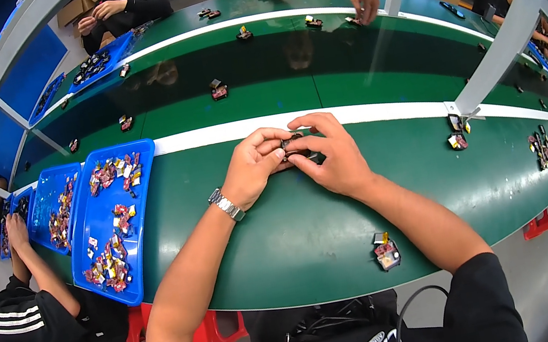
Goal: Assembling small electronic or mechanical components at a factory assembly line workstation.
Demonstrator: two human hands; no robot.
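Both my hands meet over the green table, fingers closed round a small black plastic part (294,144), much of it covered by the fingers. My left hand (253,169), with a metal watch on its wrist, pinches the part from the left between thumb and fingers. From the right, my right hand (337,163) grips it with thumb and index finger. Closer to my body, beside my right forearm, lies a small assembly (387,253) with a red board, a black base and a silver, yellow-taped piece.
Left of my arms, a blue tray (146,223) holds several small red-and-silver pieces; a second blue tray (38,205) adjoins it. More assemblies (458,141) lie to the right. A white strip (202,137) borders the belt, and a grey post (493,63) rises at right. Other people sit around.
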